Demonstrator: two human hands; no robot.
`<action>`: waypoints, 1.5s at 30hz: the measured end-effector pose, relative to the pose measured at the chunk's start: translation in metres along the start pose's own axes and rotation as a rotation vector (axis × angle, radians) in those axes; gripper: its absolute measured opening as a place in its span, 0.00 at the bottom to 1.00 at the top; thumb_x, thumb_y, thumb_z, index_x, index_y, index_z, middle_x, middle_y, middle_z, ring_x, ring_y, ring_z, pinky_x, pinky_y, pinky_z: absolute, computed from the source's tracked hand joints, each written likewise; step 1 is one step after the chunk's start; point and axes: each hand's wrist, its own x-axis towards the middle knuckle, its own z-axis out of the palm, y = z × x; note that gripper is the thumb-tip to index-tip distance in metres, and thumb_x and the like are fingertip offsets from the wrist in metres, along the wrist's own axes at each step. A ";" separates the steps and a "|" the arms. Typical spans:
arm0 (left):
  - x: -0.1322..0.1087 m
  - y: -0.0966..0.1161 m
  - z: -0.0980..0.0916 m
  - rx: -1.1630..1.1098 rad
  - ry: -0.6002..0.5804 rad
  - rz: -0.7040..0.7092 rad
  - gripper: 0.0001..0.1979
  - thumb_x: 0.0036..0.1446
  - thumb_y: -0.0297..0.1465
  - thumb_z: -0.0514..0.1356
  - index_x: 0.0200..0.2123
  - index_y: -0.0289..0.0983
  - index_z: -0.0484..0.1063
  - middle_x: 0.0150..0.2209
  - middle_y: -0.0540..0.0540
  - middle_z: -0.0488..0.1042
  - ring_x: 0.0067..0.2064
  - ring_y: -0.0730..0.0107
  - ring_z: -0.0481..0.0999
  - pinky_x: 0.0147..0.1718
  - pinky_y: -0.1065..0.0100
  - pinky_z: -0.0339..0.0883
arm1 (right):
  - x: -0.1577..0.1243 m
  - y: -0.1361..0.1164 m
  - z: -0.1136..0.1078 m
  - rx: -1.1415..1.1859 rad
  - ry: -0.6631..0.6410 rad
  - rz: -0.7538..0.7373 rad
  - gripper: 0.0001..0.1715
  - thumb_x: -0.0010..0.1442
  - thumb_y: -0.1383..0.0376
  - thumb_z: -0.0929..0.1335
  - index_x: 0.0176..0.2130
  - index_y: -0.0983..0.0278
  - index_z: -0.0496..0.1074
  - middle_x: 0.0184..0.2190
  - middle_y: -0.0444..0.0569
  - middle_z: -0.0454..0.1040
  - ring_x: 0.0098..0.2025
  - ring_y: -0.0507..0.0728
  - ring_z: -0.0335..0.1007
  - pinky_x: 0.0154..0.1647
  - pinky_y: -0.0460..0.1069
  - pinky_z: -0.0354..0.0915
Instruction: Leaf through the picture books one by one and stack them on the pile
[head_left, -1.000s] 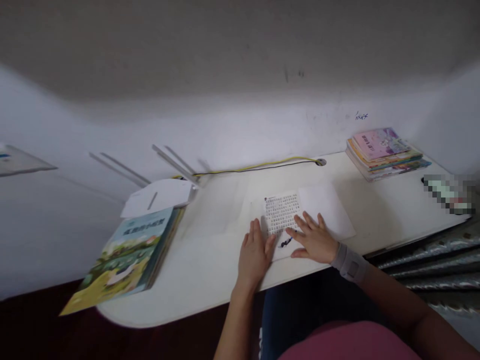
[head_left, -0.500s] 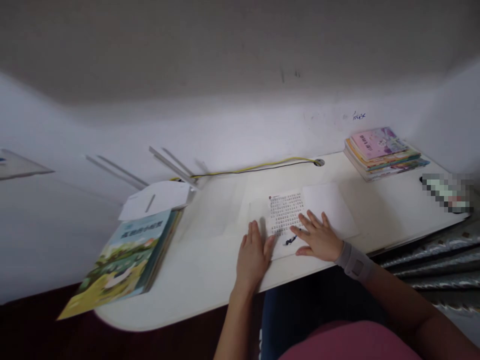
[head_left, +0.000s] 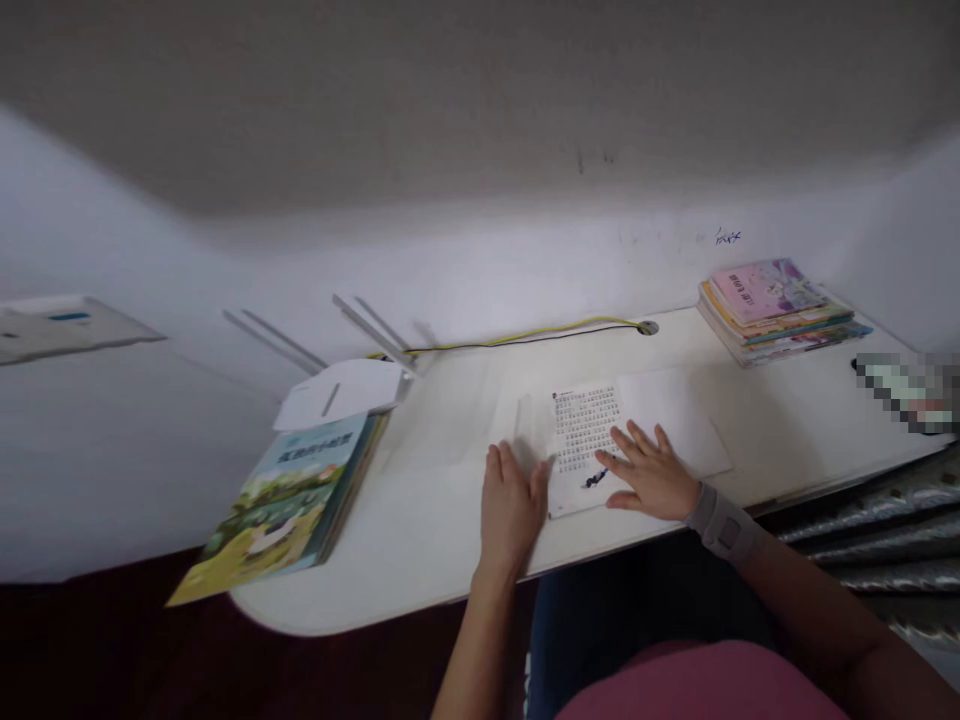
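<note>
Head view: an open booklet (head_left: 589, 425) lies by the near edge of the surface (head_left: 420, 510). The right hand (head_left: 652, 480) spreads over it, grasping nothing; the left hand (head_left: 514, 515), also unclenched, is just beside its left edge. Steadying the page seems the current step; turning it would call for fingertips under an edge.
</note>
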 end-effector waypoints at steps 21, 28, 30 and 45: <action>0.064 0.146 -0.034 -1.538 -0.439 -0.303 0.12 0.57 0.42 0.54 0.32 0.39 0.60 0.55 0.40 0.68 0.54 0.56 0.70 0.49 0.52 0.67 | 0.010 0.021 -0.074 0.965 0.376 0.098 0.40 0.64 0.57 0.57 0.67 0.65 0.34 0.66 0.56 0.48 0.65 0.58 0.48 0.62 0.56 0.55; 0.056 0.107 -0.021 -1.398 -0.265 -0.497 0.16 0.46 0.41 0.64 0.29 0.37 0.62 0.36 0.46 0.76 0.38 0.65 0.76 0.38 0.65 0.68 | -0.028 0.081 -0.073 1.404 0.414 0.441 0.48 0.44 0.70 0.64 0.63 0.58 0.50 0.62 0.51 0.59 0.47 0.59 0.70 0.35 0.51 0.72; 0.047 0.068 -0.029 -1.015 -0.142 -0.450 0.15 0.46 0.42 0.61 0.26 0.36 0.65 0.27 0.49 0.72 0.32 0.69 0.73 0.35 0.69 0.65 | -0.043 0.097 -0.061 1.455 0.404 0.584 0.48 0.41 0.71 0.65 0.61 0.56 0.54 0.61 0.51 0.61 0.37 0.54 0.72 0.22 0.45 0.69; 0.002 0.105 0.007 0.083 -0.226 0.378 0.26 0.63 0.35 0.47 0.60 0.27 0.54 0.62 0.28 0.57 0.64 0.55 0.55 0.58 0.53 0.56 | -0.060 0.114 -0.017 1.279 0.421 0.558 0.40 0.42 0.70 0.62 0.57 0.62 0.62 0.53 0.49 0.71 0.51 0.60 0.69 0.44 0.54 0.71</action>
